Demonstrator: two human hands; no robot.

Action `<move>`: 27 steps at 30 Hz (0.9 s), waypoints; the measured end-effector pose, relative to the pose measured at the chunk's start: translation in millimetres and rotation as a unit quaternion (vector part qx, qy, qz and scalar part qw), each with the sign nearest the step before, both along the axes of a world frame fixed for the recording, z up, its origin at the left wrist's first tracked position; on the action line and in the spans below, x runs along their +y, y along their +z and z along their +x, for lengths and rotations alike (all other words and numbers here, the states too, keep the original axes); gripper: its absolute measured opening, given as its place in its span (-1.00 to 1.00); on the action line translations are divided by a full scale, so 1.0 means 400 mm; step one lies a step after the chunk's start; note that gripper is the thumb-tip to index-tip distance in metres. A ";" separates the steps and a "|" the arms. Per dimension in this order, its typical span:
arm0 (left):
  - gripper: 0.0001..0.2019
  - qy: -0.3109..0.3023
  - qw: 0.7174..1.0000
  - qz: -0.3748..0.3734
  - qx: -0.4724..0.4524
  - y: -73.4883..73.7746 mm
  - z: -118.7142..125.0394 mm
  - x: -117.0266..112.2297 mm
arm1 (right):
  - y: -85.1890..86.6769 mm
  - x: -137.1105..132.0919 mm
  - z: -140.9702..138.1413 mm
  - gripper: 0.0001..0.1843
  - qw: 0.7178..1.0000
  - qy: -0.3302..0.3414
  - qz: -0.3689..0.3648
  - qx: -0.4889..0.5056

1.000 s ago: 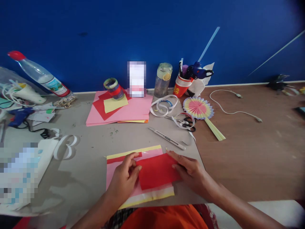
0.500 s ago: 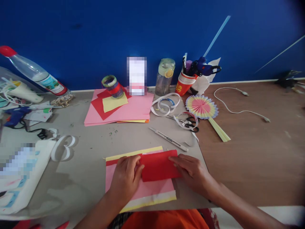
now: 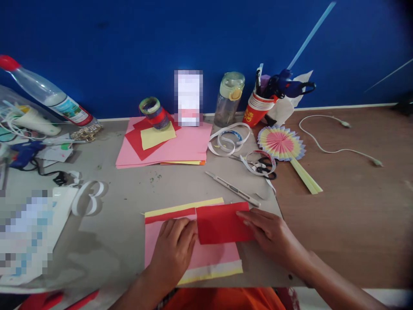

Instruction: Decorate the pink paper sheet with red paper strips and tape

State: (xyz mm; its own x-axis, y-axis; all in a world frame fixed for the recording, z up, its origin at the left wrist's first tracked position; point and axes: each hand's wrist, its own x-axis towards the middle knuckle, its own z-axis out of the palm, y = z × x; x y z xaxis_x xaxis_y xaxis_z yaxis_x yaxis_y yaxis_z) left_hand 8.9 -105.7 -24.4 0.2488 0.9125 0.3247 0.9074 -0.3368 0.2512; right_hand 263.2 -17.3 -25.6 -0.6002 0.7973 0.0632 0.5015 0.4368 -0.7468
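- A person's left hand (image 3: 174, 249) and right hand (image 3: 271, 234) press on a red paper (image 3: 222, 224) near the front edge of the grey surface (image 3: 129, 193).
- The left fingers (image 3: 185, 228) are slightly curled, with their tips at the sheet's left edge. The right fingers (image 3: 250, 217) stretch flat across its right edge. Neither hand grips anything; both simply pin the paper down.
- The red paper rests on a layered stack of pink and yellow sheets (image 3: 206, 262), well apart from the spare paper pile (image 3: 180, 148) at the back by the blue wall.
- By the look of it, the red piece is already doubled into a compact rectangle and the work is at the creasing stage. No cut, glue or tape shows on it.
- A craft knife (image 3: 232, 189) lies untouched just beyond the right hand. Scissors (image 3: 263, 163) and a pleated paper fan (image 3: 280, 143) sit further back to the right.
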 end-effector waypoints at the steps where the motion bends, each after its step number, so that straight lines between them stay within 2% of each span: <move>1: -0.78 0.001 1.000 0.000 0.003 -0.003 -0.001 0.000 | 0.001 0.001 0.000 -0.65 1.000 0.001 -0.007 -0.004; 27: -0.69 -0.005 0.999 -0.044 0.009 -0.023 -0.009 -0.003 | -0.005 0.008 -0.007 -0.68 0.996 -0.014 -0.079 -0.034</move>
